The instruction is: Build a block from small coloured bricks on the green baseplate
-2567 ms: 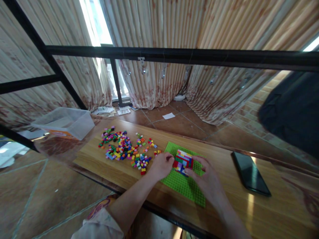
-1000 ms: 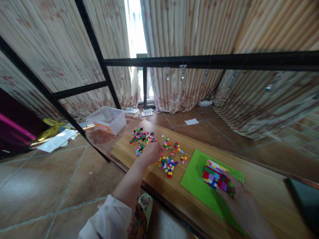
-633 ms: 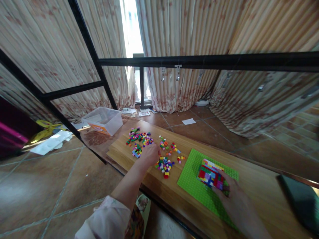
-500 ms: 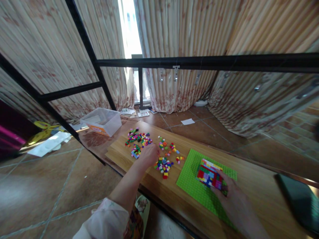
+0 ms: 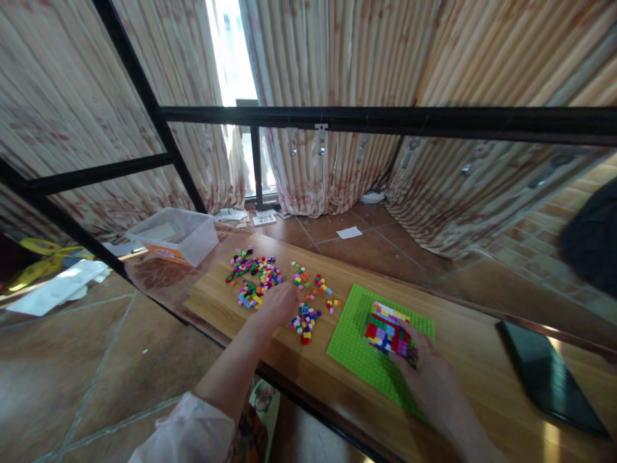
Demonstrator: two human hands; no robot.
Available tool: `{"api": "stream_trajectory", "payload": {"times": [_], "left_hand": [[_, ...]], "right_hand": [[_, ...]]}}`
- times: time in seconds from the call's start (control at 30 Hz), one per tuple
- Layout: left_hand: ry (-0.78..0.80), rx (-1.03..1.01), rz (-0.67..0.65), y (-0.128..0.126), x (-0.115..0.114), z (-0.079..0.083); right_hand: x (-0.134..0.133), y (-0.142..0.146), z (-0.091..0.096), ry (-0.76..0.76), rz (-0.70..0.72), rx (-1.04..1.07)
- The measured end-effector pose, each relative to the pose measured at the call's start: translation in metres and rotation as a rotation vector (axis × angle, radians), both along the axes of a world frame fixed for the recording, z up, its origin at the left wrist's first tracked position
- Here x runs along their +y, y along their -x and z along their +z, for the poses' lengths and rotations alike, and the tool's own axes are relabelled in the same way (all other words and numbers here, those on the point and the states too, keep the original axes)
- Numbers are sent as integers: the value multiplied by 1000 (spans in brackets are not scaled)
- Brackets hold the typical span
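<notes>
My right hand (image 5: pixel 425 363) grips a multicoloured block of toy building bricks (image 5: pixel 384 330) by its near right side, thumb in front and fingers behind. The block is over the green baseplate (image 5: pixel 349 341); whether it is pressed onto the studs I cannot tell. Between two heaps of loose bricks, my left hand (image 5: pixel 279 305) is low over the wooden table, its fingers drawn together. Anything in those fingertips is hidden. On its far left side lies the larger brick heap (image 5: pixel 263 273), and just right of it a smaller brick heap (image 5: pixel 305 321).
A clear plastic box (image 5: pixel 180 236) stands past the table's left end. A dark phone or tablet (image 5: pixel 544 376) lies on the table (image 5: pixel 465 360) at the right. Black metal bars (image 5: pixel 366 120) cross in front of the curtains. Small groups of bricks (image 5: pixel 322 283) lie near the far edge.
The view has swung to the right, so everything sits further left in the picture. My right hand keeps its grip on the block; my left hand stays among the loose bricks.
</notes>
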State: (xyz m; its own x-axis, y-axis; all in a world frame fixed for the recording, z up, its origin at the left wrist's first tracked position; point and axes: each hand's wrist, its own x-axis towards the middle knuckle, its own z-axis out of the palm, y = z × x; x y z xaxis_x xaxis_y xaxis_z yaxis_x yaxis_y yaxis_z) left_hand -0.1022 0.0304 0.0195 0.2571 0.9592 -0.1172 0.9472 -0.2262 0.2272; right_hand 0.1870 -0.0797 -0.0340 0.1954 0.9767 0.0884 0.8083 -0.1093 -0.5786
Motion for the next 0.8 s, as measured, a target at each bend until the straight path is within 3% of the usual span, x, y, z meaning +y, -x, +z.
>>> {"api": "stream_trajectory", "payload": {"times": [0.5, 0.8], "left_hand": [[18, -42, -96, 8, -2, 1], [-13, -46, -75, 11, 1, -10]], "right_hand": [[-2, 3, 2, -26, 15, -33], [-1, 2, 2, -7, 14, -9]]}}
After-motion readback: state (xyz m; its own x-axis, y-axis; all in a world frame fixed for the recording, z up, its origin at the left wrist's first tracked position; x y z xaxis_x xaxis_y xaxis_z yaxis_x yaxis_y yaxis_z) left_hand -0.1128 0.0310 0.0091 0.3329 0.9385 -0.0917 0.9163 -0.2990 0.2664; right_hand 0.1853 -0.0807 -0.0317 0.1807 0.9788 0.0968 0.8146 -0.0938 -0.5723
